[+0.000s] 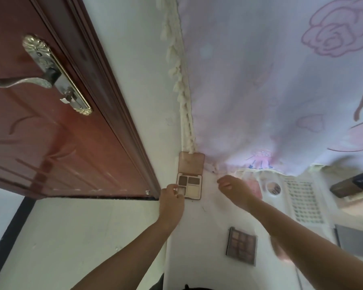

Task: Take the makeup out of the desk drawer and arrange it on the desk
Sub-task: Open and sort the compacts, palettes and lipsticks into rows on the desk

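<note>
An open rectangular palette [190,178] is seen at the far left corner of the white desk [199,231], its flat tan lid raised against the wall and its base showing four pans, two dark brown, one pale cream and one partly covered. The near left corner of that base is pinched by the left hand [171,200], thumb and fingers closed on its edge. The right hand [235,190] is held just right of the palette, its fingers loosely curled and gripping nothing; whether it touches the desk cannot be told. A second palette [241,245], square-celled with muted pink and brown pans in a grey frame, lies flat nearer the front edge, well apart from the first. Toward the right edge a white plastic basket [304,200] with a gridded wall is seen, with a small round mirror-like disc [274,187] beside it and a dark boxy case [352,186] further right, blurred. A thin floral curtain [281,80], lilac with pink roses and a tasselled cream trim, hangs behind the desk. A glossy red-brown door [50,122] with an ornate brass lever handle [46,74] stands at the left.
</note>
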### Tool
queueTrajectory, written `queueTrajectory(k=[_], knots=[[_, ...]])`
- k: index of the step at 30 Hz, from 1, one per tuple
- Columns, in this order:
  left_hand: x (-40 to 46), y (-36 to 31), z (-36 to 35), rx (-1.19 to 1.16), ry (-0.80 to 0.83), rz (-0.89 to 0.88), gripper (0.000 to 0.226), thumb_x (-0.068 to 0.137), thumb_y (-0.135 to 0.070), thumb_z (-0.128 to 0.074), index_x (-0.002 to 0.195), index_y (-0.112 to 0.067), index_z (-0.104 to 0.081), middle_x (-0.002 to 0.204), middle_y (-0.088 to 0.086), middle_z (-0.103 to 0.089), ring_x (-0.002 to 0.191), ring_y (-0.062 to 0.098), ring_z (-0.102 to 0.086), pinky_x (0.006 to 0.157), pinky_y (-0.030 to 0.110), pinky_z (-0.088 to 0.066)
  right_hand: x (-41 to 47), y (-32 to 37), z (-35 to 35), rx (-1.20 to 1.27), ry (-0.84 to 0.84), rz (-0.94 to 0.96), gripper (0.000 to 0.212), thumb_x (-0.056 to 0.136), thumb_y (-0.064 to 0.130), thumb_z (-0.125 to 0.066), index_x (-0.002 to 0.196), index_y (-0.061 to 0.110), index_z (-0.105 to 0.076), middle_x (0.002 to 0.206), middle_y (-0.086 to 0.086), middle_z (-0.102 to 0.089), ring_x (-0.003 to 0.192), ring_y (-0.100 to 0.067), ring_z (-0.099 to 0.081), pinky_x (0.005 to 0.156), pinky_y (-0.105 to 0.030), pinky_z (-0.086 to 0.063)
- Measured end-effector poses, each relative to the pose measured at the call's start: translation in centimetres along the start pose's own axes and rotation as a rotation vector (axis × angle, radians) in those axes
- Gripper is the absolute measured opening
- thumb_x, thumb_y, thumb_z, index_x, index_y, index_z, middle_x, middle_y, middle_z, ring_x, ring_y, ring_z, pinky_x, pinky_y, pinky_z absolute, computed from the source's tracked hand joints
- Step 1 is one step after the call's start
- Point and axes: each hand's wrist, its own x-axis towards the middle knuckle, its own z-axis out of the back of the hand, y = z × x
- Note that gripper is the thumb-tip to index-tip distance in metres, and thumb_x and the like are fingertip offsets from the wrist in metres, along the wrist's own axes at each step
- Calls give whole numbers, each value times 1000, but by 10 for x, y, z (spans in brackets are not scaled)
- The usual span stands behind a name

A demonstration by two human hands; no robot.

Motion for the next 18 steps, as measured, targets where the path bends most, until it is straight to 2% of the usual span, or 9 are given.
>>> queueTrajectory(k=[1, 3, 6, 8, 9, 11, 12, 16, 18], knots=[[-13, 0, -6, 2, 6, -55, 26, 95, -10, -43, 118, -15, -53, 117, 8, -53, 96, 20, -55, 85, 34, -47, -17, -12, 5, -114, 29, 47, 20, 92, 8, -55, 111, 6, -62, 101, -5, -60, 87, -15, -60, 70, -7, -44], [-38, -1, -23, 61, 143, -128, 25, 96, -10, -42, 116, -13, -56, 117, 6, -56, 101, 19, -55, 86, 27, -44, -50, -36, 9, -406, 98, 111, 21, 92, 22, -56, 112, 16, -60, 113, -2, -56, 107, -19, -57, 86, -18, -43], [-67, -1, -57, 238, 428, -151, 35, 98, -12, -39, 129, -10, -53, 131, 6, -54, 122, 19, -50, 102, 24, -36, -91, -69, 0, -668, 206, 155, 46, 89, 42, -55, 127, 18, -46, 138, -2, -37, 129, -21, -37, 103, -26, -33], [-81, -2, -74, 238, 522, -132, 36, 96, -10, -38, 126, -8, -58, 126, 8, -59, 117, 22, -54, 102, 28, -39, -116, -81, -13, -774, 192, 198, 68, 80, 48, -63, 135, 18, -37, 148, -6, -29, 136, -25, -33, 108, -31, -32], [-85, -2, -80, 192, 546, -117, 35, 94, -10, -39, 121, -9, -62, 120, 9, -63, 110, 22, -58, 101, 32, -44, -123, -87, -19, -815, 158, 238, 76, 70, 49, -72, 133, 18, -40, 145, -8, -37, 132, -28, -42, 105, -34, -39], [-91, -3, -86, 128, 568, -65, 36, 93, -11, -39, 118, -13, -65, 115, 8, -66, 106, 20, -60, 98, 35, -47, -129, -97, -25, -810, 82, 285, 73, 54, 48, -77, 116, 22, -48, 122, -7, -57, 107, -28, -64, 85, -33, -53], [-92, -5, -86, 103, 570, -25, 36, 93, -10, -39, 118, -14, -65, 115, 7, -66, 107, 20, -60, 97, 33, -47, -130, -98, -26, -787, 33, 303, 64, 57, 46, -72, 112, 23, -48, 116, -5, -58, 101, -26, -65, 81, -31, -54], [-89, -8, -68, -216, 546, 176, 27, 98, -16, -41, 113, -11, -63, 111, 12, -65, 97, 23, -61, 90, 34, -49, -131, -78, -15, -480, -2, 298, 47, 80, 35, -62, 122, 19, -46, 131, 2, -42, 120, -21, -42, 97, -24, -37], [-89, -8, -54, -477, 698, 348, 37, 100, -35, -41, 120, -10, -61, 115, 14, -63, 101, 26, -58, 93, 37, -48, -128, -62, -8, -329, -17, 332, 45, 81, 35, -66, 118, 24, -44, 123, 9, -41, 115, -13, -42, 93, -17, -35]])
